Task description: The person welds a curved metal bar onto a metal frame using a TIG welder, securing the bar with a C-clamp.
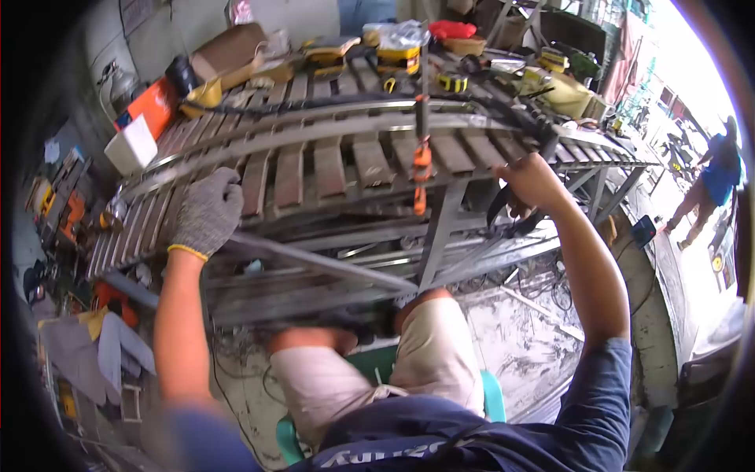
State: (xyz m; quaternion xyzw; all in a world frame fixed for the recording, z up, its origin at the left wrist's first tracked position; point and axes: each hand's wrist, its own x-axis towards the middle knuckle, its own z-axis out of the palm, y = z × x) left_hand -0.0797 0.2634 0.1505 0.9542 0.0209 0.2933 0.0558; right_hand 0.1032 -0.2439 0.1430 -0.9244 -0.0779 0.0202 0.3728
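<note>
My left hand (208, 211), in a grey knitted glove with a yellow cuff, is curled at the near edge of the slatted metal workbench (330, 175); what its fingers may hold is hidden. My right hand (531, 182) is bare and closed on a black, strap-like thing (499, 206) that hangs in a loop below the fingers, at the bench's front right. Long flat metal bars (314, 143) lie lengthwise over the slats. Between my hands, an orange and black bar clamp (422, 164) stands upright against the bench's front edge.
Yellow power tools (397, 60), a tape measure (453, 82) and a cardboard box (228, 51) line the bench's back. A diagonal steel brace (330, 263) runs below. I sit on a green chair (493, 397). At the far right stands a person in blue (717, 169).
</note>
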